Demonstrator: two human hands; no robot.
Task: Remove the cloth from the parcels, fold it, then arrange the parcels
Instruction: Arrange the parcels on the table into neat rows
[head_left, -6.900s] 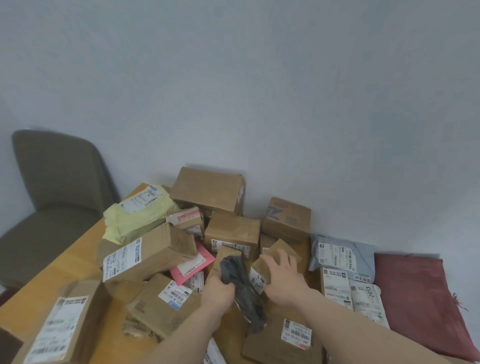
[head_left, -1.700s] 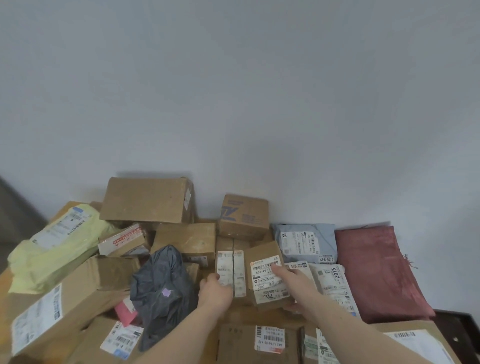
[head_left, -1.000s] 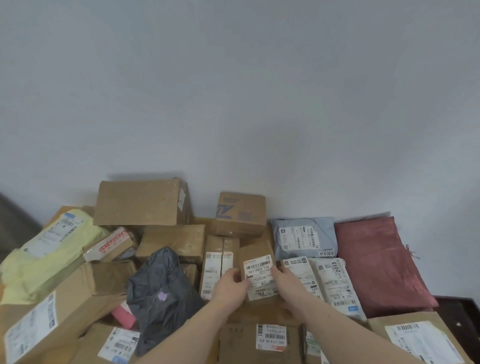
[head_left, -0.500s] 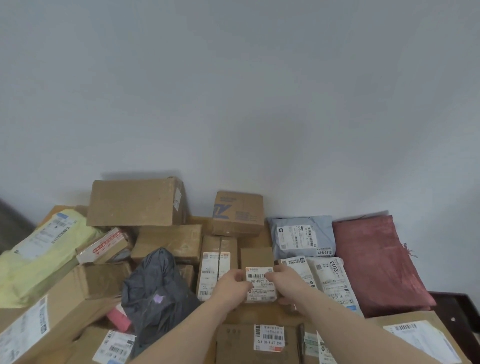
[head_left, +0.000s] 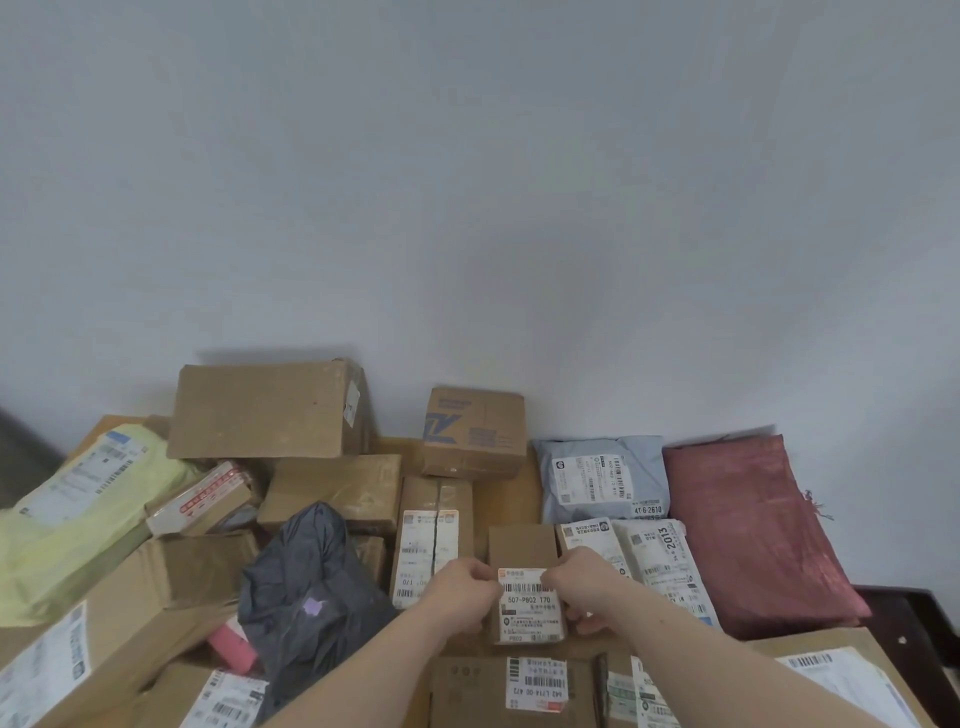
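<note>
Arranging step in hand. Cloth (head_left: 753, 530) already off the parcels, folded, lying flat at far right against the wall, just beside the grey mailer (head_left: 602, 480).

Left hand (head_left: 460, 595) and right hand (head_left: 587, 584) both grasping the small box (head_left: 527, 592), fingers curled over its left and right edges, label face up. Box sits in the gap between the tall box (head_left: 434, 519) on the left and the white mailers (head_left: 654, 561) on the right, touching or nearly touching both; cannot tell which. Looks seated or close to it.

Right half reads as a tidy row: blue-print box (head_left: 475, 431), grey mailer, white mailers, small box. Left half still a heap: big box (head_left: 265, 410) at the back, yellow bag (head_left: 78, 514), black bag (head_left: 306, 582) slumped over cartons, pink packet (head_left: 234, 642) wedged under it.

Next move, as a judgement: square the small box against the tall box, release both hands, then pull from the heap. Black bag is soft and on top, so likely first; one-hand lift should do, with care not to drag the pink packet along. Risk: tilted cartons under the bag sliding once unloaded.
</note>
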